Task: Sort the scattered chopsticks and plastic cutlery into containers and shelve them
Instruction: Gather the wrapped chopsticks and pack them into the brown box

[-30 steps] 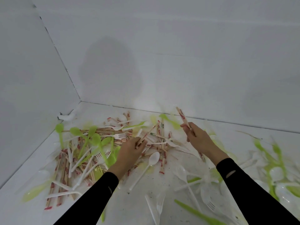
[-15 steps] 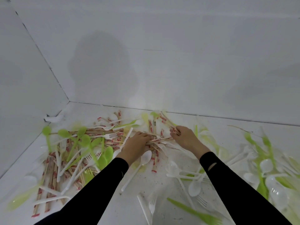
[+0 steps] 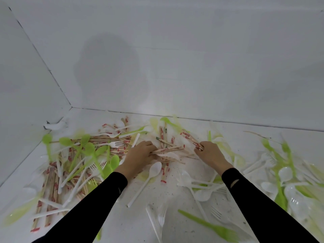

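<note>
Wooden chopsticks in red-printed sleeves, white plastic spoons and forks, and green plastic cutlery lie scattered across a white surface. My left hand (image 3: pixel 140 156) grips a bunch of chopsticks (image 3: pixel 168 149) in the middle of the heap. My right hand (image 3: pixel 211 153) holds a few wrapped chopsticks (image 3: pixel 190 138) that stick up and to the left from its fingers. A white spoon (image 3: pixel 154 170) lies just in front of my left wrist. More chopsticks (image 3: pixel 50 186) are piled at the left.
White walls close the surface at the back and left, meeting in a corner (image 3: pixel 71 107). Green spoons (image 3: pixel 87 148) lie at the left, a green fork (image 3: pixel 210 226) near the front, and white and green cutlery (image 3: pixel 284 174) is heaped at the right.
My right hand, which held chopsticks raised a second ago, has come down onto the pile. My left hand has closed round a bunch of chopsticks. The camera has shifted slightly.
</note>
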Motion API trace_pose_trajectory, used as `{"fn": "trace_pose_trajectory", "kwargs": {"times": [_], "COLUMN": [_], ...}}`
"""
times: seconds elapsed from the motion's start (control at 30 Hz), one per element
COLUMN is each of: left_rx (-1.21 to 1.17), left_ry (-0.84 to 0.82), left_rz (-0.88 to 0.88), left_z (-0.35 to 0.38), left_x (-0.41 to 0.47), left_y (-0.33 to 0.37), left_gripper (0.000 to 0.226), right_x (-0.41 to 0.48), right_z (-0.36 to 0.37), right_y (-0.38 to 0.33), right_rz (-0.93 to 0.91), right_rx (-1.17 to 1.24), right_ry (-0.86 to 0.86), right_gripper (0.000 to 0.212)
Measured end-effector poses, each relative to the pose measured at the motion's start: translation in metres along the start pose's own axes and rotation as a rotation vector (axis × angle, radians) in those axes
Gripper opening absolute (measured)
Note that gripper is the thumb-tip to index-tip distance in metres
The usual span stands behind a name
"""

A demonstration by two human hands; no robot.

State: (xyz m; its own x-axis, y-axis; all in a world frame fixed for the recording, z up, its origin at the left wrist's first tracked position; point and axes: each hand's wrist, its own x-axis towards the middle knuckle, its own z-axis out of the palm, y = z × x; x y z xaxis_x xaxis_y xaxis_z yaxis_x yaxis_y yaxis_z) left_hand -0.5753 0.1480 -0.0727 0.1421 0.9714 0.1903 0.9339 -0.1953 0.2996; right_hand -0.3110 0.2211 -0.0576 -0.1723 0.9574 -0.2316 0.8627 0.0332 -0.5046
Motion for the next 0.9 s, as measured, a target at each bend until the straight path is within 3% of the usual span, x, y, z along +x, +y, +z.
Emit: {"fn": "trace_pose_trajectory", "kwargs": {"times": [0.2,0.27,0.37,0.53,0.67,0.8,0.9], "left_rx": [-0.2,-0.269,-0.214,-0.158,-0.123,-0.009,0.062], "left_ry": [0.053,-0.068,-0.29,-0.425,-0.292,-0.149,-0.074], "left_rz": [-0.068,-0.068,0.011,-0.057,-0.08,-0.195,-0.278], "left_z": [-0.024,-0.029,-0.021,-0.008,-0.013,-0.021,-0.021], "left_x": [-0.002,-0.01,-0.03,-0.047,-0.047,-0.049,-0.054], "left_y": [0.03,0.048,0.069,0.069,0.055,0.032,0.016], "left_gripper": [0.024,0.026,0.032,0.037,0.034,0.018,0.021], "right_x": [0.002,0.002,0.003,0.008,0.014,0.02,0.023], "right_z": [-0.017,-0.018,-0.019,-0.004,0.024,0.04,0.046], "right_y": [0.016,0.013,-0.001,-0.038,-0.057,-0.068,-0.069], "right_rz": [0.061,0.019,-0.094,-0.319,-0.408,-0.378,-0.348], "right_rx": [0.015,0.058,0.104,0.03,-0.121,-0.178,-0.259], "right_ry": [0.024,0.058,0.056,-0.068,-0.122,-0.105,-0.123], "right_gripper": [0.021,0.027,0.019,0.023,0.024,0.026,0.024]}}
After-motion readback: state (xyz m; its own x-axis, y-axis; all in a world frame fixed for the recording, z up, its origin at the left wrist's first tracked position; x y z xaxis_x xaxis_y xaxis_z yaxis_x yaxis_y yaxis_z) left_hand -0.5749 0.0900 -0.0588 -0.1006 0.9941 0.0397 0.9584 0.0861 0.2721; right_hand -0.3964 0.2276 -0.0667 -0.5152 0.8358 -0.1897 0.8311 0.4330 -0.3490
